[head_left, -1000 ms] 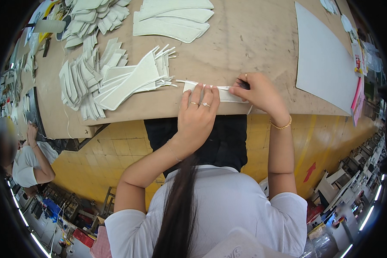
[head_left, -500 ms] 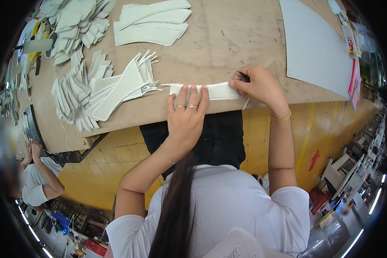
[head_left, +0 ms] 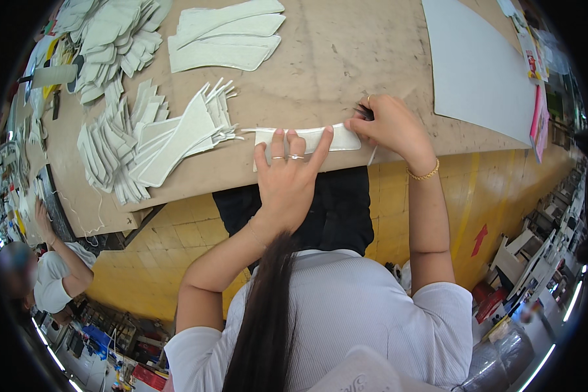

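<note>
A pale, narrow fabric piece [head_left: 346, 138] with a raised cord-like strip along its far edge lies flat near the table's front edge. My left hand [head_left: 286, 173] presses on it with fingers spread, the index finger reaching toward the right. At the piece's right end, my right hand [head_left: 392, 127] is closed, thumb and fingertips pinched by the corner. A small black tool [head_left: 366, 112] pokes out of that hand; most of it is hidden by the fingers. A thin tail of the strip sticks out past the left end. Another thin pale strand hangs below my right hand.
Left of my hands lies a fanned pile of similar pieces [head_left: 176, 140]. Several flat ones [head_left: 228, 36] lie behind it, beside a larger heap [head_left: 111, 39]. A big white sheet [head_left: 477, 78] covers the table's right side. Another person [head_left: 59, 268] works at the far left.
My left index finger has slid right along the fabric piece, spreading from the other fingers. The right hand stays pinched at the corner, shifted slightly left. The other person's hand has moved.
</note>
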`<state>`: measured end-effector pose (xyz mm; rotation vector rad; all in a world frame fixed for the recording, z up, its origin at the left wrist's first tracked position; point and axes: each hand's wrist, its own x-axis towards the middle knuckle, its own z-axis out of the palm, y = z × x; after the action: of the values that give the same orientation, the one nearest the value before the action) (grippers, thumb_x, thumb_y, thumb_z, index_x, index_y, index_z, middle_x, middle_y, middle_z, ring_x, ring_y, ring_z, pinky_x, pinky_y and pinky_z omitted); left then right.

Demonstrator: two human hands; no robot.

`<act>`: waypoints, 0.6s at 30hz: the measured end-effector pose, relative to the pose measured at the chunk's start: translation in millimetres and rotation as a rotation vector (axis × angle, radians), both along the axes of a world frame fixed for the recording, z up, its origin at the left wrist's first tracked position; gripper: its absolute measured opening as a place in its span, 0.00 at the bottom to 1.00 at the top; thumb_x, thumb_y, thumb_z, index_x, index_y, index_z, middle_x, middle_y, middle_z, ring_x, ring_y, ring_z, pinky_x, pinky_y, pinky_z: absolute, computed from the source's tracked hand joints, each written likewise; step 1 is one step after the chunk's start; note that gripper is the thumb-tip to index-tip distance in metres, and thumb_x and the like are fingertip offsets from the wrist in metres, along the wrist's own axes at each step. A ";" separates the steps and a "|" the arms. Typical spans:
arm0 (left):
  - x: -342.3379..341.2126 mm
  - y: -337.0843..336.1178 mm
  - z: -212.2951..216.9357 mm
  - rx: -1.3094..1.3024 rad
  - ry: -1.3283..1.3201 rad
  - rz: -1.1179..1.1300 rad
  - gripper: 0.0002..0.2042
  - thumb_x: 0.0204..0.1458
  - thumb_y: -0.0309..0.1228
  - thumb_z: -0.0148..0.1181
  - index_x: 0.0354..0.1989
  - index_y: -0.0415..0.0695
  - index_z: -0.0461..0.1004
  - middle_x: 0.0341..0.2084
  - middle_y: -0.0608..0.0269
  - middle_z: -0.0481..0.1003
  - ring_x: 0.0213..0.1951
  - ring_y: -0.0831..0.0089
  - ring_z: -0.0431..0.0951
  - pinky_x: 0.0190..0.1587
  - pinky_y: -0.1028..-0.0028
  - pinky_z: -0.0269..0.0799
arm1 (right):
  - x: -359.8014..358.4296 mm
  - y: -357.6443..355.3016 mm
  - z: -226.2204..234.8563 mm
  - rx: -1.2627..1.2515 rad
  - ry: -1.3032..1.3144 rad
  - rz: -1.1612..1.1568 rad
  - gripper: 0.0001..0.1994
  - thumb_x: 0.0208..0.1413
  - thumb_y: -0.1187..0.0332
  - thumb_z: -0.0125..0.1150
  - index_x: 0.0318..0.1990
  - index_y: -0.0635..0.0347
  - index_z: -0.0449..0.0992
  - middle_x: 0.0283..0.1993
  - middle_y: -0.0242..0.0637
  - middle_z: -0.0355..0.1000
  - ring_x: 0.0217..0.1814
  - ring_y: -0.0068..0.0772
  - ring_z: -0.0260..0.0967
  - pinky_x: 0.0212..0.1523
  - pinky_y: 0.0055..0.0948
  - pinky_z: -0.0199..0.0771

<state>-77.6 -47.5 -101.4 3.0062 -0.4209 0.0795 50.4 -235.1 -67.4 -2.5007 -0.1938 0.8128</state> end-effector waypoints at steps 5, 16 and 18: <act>8.0 -12.2 11.0 0.009 0.057 0.015 0.33 0.53 0.25 0.58 0.70 0.65 0.66 0.48 0.53 0.70 0.55 0.48 0.69 0.56 0.46 0.59 | -2.6 -2.9 1.8 -0.020 -0.117 0.026 0.19 0.52 0.59 0.71 0.24 0.66 0.73 0.18 0.41 0.71 0.16 0.30 0.68 0.24 0.31 0.69; 15.5 -14.7 19.1 0.055 0.129 -0.016 0.37 0.52 0.27 0.62 0.71 0.73 0.64 0.47 0.57 0.69 0.49 0.52 0.69 0.55 0.45 0.60 | -42.2 -25.8 10.3 0.317 0.027 -0.262 0.08 0.60 0.69 0.67 0.41 0.66 0.81 0.26 0.33 0.73 0.23 0.19 0.69 0.25 0.23 0.70; 17.0 -15.0 20.7 0.086 0.139 -0.029 0.37 0.52 0.28 0.62 0.71 0.73 0.63 0.48 0.57 0.69 0.48 0.53 0.69 0.55 0.45 0.60 | -61.5 -23.6 12.3 0.375 0.015 -0.345 0.08 0.60 0.73 0.66 0.45 0.64 0.81 0.29 0.33 0.73 0.24 0.18 0.70 0.25 0.21 0.71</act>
<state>-60.6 -62.5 -80.6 3.0633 -0.4643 -0.1533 -11.1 -258.7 -55.1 -2.0951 0.0849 0.5890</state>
